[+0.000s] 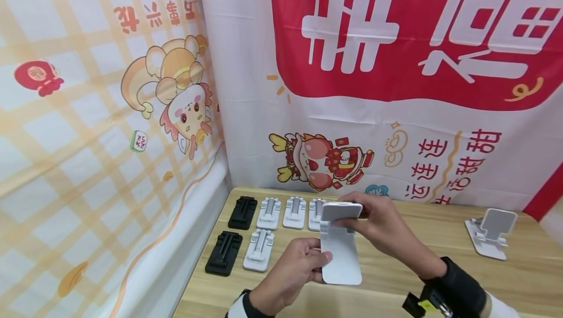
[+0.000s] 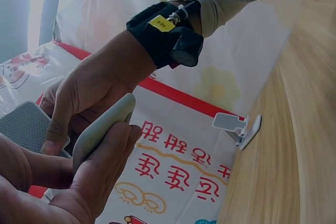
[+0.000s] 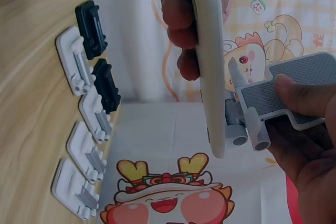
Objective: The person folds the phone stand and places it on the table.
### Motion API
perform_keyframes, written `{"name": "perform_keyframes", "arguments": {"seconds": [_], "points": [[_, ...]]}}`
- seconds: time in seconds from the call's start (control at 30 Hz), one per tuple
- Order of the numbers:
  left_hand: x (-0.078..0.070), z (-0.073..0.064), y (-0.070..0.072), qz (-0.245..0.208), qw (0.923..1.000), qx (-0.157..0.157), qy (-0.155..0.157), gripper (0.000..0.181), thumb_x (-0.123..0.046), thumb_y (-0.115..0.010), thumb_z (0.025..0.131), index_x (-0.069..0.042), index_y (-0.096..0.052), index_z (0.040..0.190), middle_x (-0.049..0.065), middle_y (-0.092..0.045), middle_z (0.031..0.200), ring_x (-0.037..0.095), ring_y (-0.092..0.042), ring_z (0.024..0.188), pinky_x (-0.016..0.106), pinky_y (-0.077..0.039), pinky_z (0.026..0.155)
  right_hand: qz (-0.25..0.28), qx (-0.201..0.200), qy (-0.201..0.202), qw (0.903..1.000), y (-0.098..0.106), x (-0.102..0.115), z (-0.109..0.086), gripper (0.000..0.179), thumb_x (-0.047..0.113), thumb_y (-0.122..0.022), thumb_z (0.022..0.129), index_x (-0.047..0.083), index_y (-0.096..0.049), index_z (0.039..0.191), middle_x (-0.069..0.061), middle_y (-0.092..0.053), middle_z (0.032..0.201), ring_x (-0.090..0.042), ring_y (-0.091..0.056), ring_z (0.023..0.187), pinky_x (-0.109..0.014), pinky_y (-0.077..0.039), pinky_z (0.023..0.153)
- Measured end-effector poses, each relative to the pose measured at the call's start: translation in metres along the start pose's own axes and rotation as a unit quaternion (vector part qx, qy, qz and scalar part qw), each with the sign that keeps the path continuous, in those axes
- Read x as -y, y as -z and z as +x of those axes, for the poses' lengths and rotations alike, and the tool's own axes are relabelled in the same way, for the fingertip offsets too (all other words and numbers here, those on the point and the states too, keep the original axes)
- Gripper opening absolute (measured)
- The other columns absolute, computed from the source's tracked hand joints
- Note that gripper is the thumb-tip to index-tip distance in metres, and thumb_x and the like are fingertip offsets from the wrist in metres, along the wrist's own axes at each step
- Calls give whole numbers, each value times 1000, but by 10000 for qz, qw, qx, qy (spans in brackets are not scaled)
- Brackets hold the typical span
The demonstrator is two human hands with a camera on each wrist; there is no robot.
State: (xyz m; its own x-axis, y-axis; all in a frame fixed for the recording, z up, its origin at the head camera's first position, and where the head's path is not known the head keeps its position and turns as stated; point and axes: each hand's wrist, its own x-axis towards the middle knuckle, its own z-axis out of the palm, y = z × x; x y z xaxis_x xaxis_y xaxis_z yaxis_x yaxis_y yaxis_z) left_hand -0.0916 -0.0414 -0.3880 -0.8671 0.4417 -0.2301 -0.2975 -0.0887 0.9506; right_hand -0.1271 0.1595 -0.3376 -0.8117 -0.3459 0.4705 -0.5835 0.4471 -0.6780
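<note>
Both hands hold one white folding phone stand (image 1: 340, 262) above the table. My left hand (image 1: 303, 264) grips its flat base by the left edge, with the thumb on the face and the fingers behind. At the upper end, my right hand (image 1: 380, 220) pinches the hinged support plate (image 3: 257, 98), which carries a grey textured pad. In the right wrist view the plate stands out from the base, joined by a grey hinge (image 3: 234, 119). The left wrist view shows the base (image 2: 102, 132) edge-on between the left thumb side and fingers.
Folded white stands (image 1: 258, 250) and two black ones (image 1: 224, 253) lie in two rows at the table's left. An unfolded white stand (image 1: 492, 232) stands at the far right. Printed cloth walls (image 1: 246, 113) rise behind and to the left of the wooden table (image 1: 422, 269).
</note>
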Motion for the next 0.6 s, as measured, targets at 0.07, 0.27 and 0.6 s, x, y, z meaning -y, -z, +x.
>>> {"name": "perform_keyframes", "arguments": {"seconds": [0.07,0.27,0.6], "points": [[1,0,0,-19,10000,30,17,36,-11,-59,94,8,-56,124,13,-72,101,18,-70,86,28,-59,69,-15,22,-2,10000,0,-1,0,32,13,-81,74,25,-68,101,12,-70,98,-9,-66,83,-27,-59,64],[3,2,0,-27,10000,2,-42,36,-11,-57,95,10,-55,124,16,-72,103,20,-70,89,29,-59,71,-503,192,137,9985,2,2,3,39,10,-80,74,23,-66,108,9,-70,106,-8,-66,93,-26,-58,78],[9,7,13,490,9966,-594,-282,33,-6,-56,94,12,-54,122,17,-72,100,22,-70,86,31,-60,68,-2176,-494,1964,9548,10,31,8,38,4,-84,66,12,-74,101,2,-65,100,-11,-58,93,-29,-58,76]]}}
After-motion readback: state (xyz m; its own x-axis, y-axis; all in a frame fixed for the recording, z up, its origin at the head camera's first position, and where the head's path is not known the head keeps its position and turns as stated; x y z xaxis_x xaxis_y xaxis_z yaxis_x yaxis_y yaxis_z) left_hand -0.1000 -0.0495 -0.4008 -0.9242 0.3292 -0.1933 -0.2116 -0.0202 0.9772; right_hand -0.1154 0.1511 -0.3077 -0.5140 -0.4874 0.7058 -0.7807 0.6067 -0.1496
